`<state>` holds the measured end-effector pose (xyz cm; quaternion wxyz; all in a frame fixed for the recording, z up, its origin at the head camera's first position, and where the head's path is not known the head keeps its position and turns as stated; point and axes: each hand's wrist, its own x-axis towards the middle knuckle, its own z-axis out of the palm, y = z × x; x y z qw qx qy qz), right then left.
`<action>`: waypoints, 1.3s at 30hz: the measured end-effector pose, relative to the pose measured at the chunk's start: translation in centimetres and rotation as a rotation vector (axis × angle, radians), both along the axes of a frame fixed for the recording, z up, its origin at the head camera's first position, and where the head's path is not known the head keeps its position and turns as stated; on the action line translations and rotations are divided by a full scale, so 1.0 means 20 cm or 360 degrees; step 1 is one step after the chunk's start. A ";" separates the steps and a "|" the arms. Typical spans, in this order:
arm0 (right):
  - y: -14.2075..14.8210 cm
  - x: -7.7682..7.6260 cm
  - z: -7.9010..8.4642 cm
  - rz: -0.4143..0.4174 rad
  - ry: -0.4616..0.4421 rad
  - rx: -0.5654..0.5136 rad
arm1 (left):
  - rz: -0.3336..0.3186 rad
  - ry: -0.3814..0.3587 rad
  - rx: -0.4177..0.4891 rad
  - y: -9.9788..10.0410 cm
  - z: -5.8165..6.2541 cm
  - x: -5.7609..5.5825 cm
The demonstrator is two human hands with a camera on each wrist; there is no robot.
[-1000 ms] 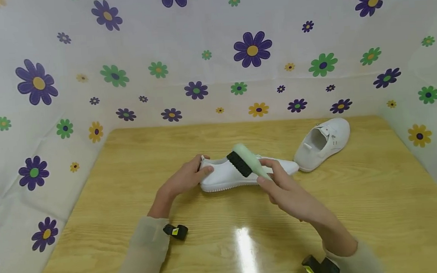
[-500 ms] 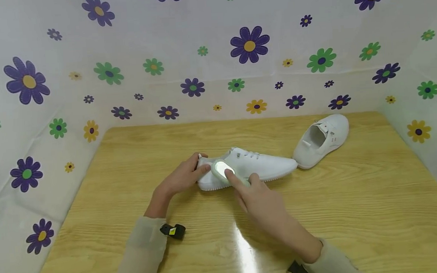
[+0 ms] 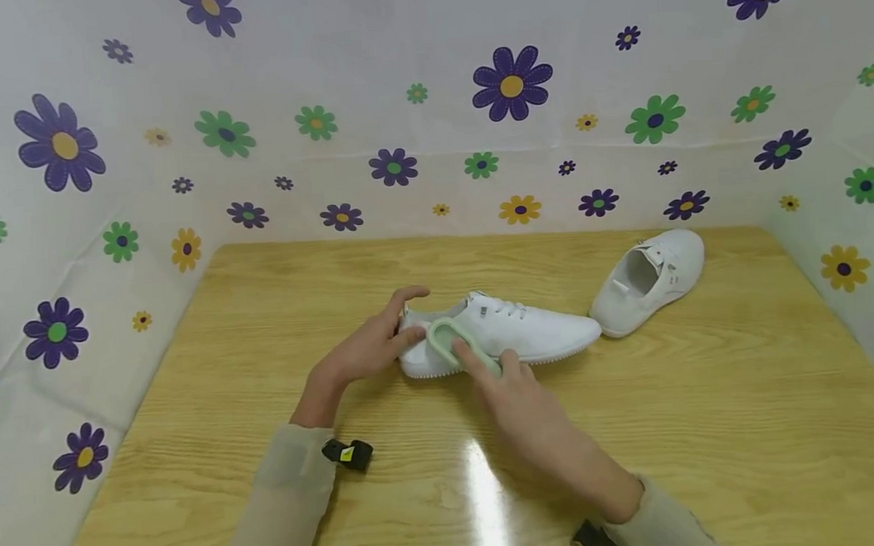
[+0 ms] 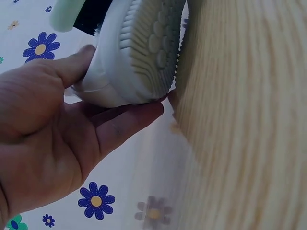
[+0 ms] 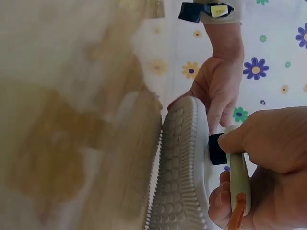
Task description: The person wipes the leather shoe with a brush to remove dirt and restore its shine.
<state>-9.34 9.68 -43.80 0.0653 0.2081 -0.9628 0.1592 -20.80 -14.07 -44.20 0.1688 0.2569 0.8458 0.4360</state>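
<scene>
A white lace-up shoe [image 3: 546, 329] stands on the table in the head view, its toe pointing right. Its heel is held by my left hand [image 3: 366, 346], the thumb on the near side and the index finger raised above the opening. The left wrist view shows other fingers against the back of the heel and the patterned sole [image 4: 151, 45] tipped partly into sight. My right hand [image 3: 523, 401] grips a pale green brush [image 3: 439, 330], index finger along its back. In the right wrist view the black bristles [image 5: 217, 149] are against the shoe's side near the heel.
A second white shoe [image 3: 651, 281] lies at the back right, its heel close to the first shoe's toe. The wood-grain table [image 3: 331, 513] is bordered behind and at the sides by a flower-patterned cloth [image 3: 443, 122].
My right hand has brought the brush down and left, turning it bristles-down onto the shoe's side near the heel. My left index finger has lifted; the shoe has barely shifted.
</scene>
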 end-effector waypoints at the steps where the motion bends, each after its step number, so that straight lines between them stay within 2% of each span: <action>1: 0.01 -0.01 0.00 -0.0003 0.0008 -0.0017 | 0.0002 0.0011 -0.0004 0.00 0.00 0.00; 8: 0.08 -0.03 0.05 -0.0107 0.0027 -0.0063 | 0.0065 -0.0011 -0.0078 0.01 0.00 -0.01; 13: 0.13 -0.03 0.10 -0.0229 0.0073 -0.0017 | 0.0127 -0.0008 -0.0091 -0.01 -0.01 -0.01; 16: 0.13 -0.03 0.11 -0.0253 0.0056 0.0015 | 0.0142 0.0000 -0.0084 -0.01 -0.01 -0.01; 24: 0.12 -0.03 0.08 -0.0168 0.0009 0.0051 | 0.0086 -0.0015 -0.0069 0.02 -0.01 -0.02; 30: 0.08 -0.02 0.06 -0.0011 -0.0074 0.0146 | 0.0054 -0.0025 -0.0045 0.02 -0.02 -0.02; 34: 0.06 -0.02 0.04 0.0080 0.0018 0.0206 | 0.0041 -0.0033 -0.0034 0.02 -0.02 -0.02; 39: 0.05 -0.03 0.05 0.0068 0.0089 0.0162 | 0.0058 -0.0057 -0.0021 0.01 -0.02 -0.01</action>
